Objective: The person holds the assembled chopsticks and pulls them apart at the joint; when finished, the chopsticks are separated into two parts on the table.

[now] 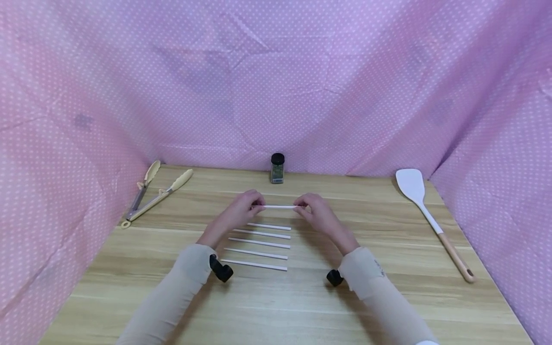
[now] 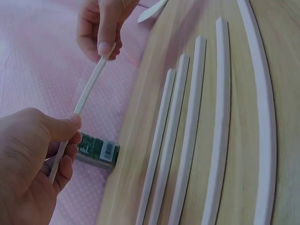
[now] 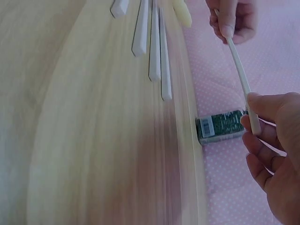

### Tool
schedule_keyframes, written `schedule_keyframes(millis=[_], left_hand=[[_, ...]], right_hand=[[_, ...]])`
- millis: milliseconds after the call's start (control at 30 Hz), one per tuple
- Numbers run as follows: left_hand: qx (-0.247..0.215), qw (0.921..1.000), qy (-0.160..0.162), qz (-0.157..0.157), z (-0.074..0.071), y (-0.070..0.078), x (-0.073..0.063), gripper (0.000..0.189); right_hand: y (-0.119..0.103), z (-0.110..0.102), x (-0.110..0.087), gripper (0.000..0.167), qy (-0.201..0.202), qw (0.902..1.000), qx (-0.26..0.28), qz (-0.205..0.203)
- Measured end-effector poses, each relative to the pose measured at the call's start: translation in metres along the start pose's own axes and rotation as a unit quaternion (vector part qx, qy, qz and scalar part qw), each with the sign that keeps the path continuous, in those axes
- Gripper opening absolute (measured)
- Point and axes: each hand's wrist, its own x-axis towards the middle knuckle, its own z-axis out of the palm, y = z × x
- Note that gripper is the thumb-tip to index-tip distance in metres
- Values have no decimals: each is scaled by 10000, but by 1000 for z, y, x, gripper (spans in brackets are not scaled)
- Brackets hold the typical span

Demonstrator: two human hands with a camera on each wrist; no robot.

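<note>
A thin white stick (image 1: 279,207) spans the space between the two hands, held level in the head view. My left hand (image 1: 241,209) pinches its left end between thumb and fingers. The other end is pinched by my right hand (image 1: 320,214), seen close up in the right wrist view with the stick's squared tip (image 3: 254,125) poking past the thumb. Nearer to me, several similar white sticks (image 1: 258,253) lie on the wooden table in a row, roughly parallel and spaced apart. In the left wrist view these sticks (image 2: 189,122) look straight-edged and smooth.
A small black-capped spice jar (image 1: 277,170) stands at the table's back edge, beyond the hands. Spread tongs (image 1: 148,201) with cream tips lie at the left. On the right rests a white spatula (image 1: 424,211) with a wooden handle. Pink dotted cloth (image 1: 276,86) surrounds the table.
</note>
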Motion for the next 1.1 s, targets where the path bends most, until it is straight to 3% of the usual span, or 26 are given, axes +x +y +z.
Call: schedule_keyframes(millis=[400,700,933,1100], left_hand=[[180,9997,-165,21,-4,11,7,4],[345,9987,-370,88,-7,21,15,9],[219,9990,-344,182,-6,19,17,6],[168,9982,-184,550,-4,14,19,6]], right_hand=[[-12,0,4,11,-49,10000,-67,29],[-16,-3,8,12,-12,9993,-142,-358],[-19,-5,8,9,53,9989,-163,-429],[-19,-6,8,5,145,9980,-161,-598]])
